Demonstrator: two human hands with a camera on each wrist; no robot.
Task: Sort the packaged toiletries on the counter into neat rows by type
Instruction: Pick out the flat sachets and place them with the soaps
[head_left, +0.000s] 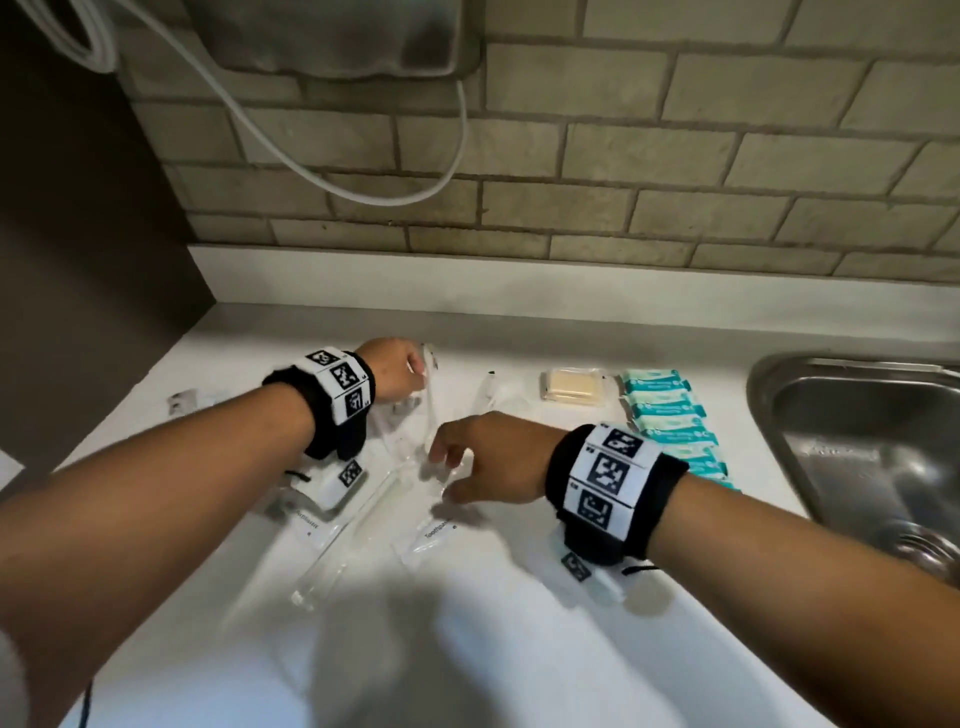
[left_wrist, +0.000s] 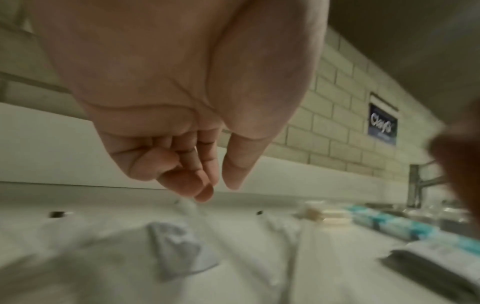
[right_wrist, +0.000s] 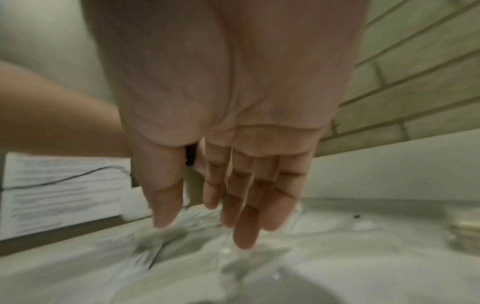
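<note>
where they lie clustered | toiletry packets: clear, crinkled | teal packs: rowed

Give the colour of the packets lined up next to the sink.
Teal and white packets, clearest in the head view.

Bare forearms; each wrist wears black strap carrying white blocks printed with black square markers.
</note>
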